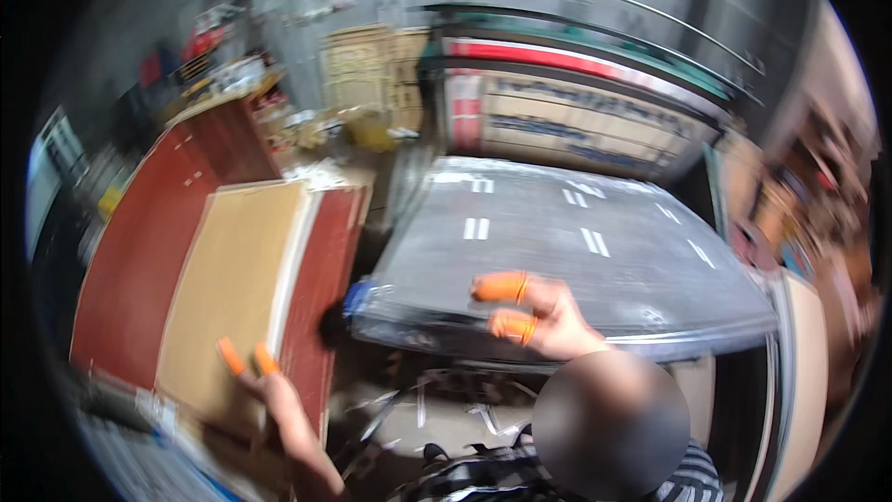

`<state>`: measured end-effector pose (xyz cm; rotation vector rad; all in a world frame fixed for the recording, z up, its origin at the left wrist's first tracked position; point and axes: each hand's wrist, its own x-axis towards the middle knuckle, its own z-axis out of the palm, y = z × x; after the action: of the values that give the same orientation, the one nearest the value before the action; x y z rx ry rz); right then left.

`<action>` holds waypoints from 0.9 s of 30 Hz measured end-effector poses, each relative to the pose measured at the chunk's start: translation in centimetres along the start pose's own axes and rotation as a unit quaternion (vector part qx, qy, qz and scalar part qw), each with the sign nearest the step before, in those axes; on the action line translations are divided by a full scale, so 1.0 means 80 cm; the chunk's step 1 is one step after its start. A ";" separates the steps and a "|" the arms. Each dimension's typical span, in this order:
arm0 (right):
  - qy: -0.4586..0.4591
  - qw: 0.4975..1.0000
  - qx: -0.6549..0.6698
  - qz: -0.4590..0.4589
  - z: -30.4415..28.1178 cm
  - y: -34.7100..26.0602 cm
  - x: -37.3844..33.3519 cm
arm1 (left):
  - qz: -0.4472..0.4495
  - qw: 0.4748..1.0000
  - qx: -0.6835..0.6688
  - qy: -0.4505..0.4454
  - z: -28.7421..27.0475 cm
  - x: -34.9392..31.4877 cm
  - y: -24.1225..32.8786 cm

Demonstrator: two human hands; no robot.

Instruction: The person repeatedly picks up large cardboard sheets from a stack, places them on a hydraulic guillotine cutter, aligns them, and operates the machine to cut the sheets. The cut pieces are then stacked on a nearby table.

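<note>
My left hand [269, 390] hangs over the lower part of a tan board [237, 270], two fingers stretched out and apart in orange finger covers. Whether it touches the board I cannot tell. My right hand [553, 321] is over the near edge of a dark grey table top [530, 260] with pairs of short white strips on it. Its thumb and finger, also in orange covers, are spread, and nothing shows between them. A blurred round patch hides the right forearm. Motion smears the picture.
Reddish-brown panels [139, 270] lie under and beside the tan board. Behind the table stands a rack with a red bar [557, 58] and dark rails. Upright boards [801, 363] lean at the right. A cluttered bench [228, 84] and a yellow bag [370, 128] are at the far left.
</note>
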<state>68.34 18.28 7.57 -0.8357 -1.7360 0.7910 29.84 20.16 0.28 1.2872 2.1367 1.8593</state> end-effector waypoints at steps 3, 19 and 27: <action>0.273 0.947 -0.164 0.042 -0.200 -0.016 -0.098 | 0.184 0.978 -0.089 -0.030 0.073 -0.054 0.060; 0.431 0.245 -0.483 0.722 -0.509 -0.184 -0.793 | 0.349 0.829 -0.260 -0.352 0.242 -0.332 0.345; 0.286 0.363 -0.473 0.750 -0.521 -0.246 -0.765 | 0.289 0.810 -0.282 -0.425 0.258 -0.366 0.359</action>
<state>120.11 -38.13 4.62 -3.1775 -0.0386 0.1861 75.50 18.05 4.46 2.1344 0.7137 1.3810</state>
